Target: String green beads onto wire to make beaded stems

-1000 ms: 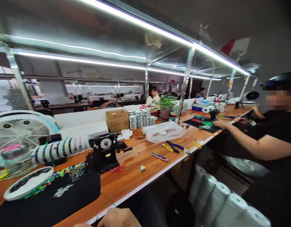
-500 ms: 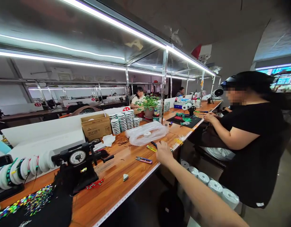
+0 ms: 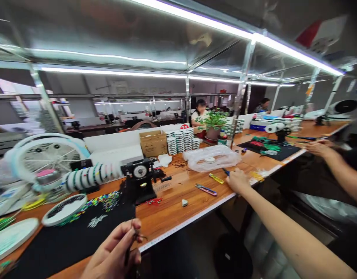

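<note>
Reached along the wooden workbench (image 3: 167, 211) with the right hand (image 3: 238, 181), bent at the fingers over a blue-handled tool (image 3: 225, 171) on the right; could not tell how firmly clenched. Looked stiff, moderately heavy, best taken round the handle. At near left, pinched thin dark strands (image 3: 136, 233) in the left hand (image 3: 116, 248); seemed light, limp, best held near an end.

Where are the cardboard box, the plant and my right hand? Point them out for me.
Cardboard box (image 3: 154, 148): head view, on its front face.
Plant (image 3: 213, 119): head view, on its green leaves above the pot.
Right hand (image 3: 237, 182): head view, on the back of the hand.
</note>
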Tool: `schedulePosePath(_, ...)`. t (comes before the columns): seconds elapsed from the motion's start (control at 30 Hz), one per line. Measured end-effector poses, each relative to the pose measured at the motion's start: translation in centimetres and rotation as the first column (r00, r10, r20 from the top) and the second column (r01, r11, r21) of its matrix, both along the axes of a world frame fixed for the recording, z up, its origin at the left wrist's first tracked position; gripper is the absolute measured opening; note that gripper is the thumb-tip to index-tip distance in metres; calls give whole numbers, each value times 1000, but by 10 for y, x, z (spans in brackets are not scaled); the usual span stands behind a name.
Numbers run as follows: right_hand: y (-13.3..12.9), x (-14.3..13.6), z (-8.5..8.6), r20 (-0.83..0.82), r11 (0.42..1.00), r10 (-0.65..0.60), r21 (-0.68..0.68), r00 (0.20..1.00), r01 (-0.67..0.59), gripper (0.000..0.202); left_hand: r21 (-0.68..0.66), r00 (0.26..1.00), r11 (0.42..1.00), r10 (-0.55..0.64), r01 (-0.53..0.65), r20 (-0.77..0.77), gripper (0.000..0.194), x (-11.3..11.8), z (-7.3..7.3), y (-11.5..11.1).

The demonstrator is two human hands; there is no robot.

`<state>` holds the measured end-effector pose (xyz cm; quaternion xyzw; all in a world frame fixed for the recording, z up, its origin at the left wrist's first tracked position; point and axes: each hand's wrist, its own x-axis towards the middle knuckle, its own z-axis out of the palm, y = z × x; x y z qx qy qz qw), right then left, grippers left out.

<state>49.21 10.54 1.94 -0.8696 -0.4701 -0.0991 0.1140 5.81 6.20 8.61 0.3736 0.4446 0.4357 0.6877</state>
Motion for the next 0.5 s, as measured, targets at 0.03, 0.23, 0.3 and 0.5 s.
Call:
schedulePosePath(0.03,-2,-1,0,2,1000,-4,23,1000,4,32,26,1000,1000,-18,18,25,39,2,3,-4)
schedulePosePath(0.23,-26,-52,20,-139,939,185,318,973,-133,33,41,986,999,-21,14,163,20,-4,-3,-10)
schedulePosePath(0.3,-43,-91,33,-317,854,467,405,826,-327,35,-9,983,999,43,-42,177,21,-7,-5,-10)
schedulePosePath(0.5,-88,-207,51,-739,522,669,541,-78,-659,34,-49,973,995,96,-88,210,21,-8,-5,-10)
